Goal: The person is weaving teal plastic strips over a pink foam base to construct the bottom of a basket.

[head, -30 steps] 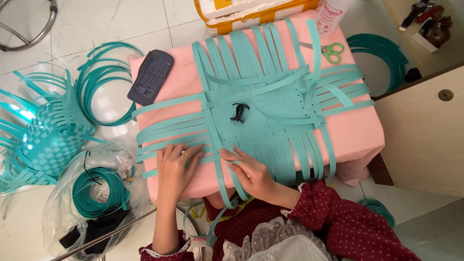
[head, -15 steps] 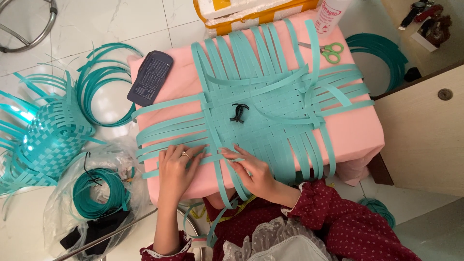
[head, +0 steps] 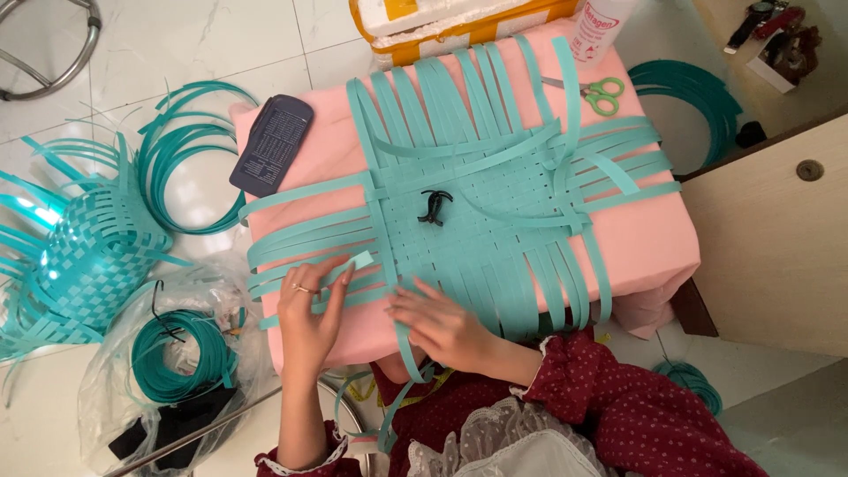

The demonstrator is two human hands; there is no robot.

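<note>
The left hand pinches a teal strip at the pink worktop's near left edge; the right hand, fingers spread, presses the woven mat, hiding strips beneath.

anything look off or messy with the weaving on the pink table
A few loose teal strips bow in curves across the woven mat rather than lying flat in the grid. One strip end sticks up by the left hand. A black clip sits on the mat's middle. No damage shows.
</note>
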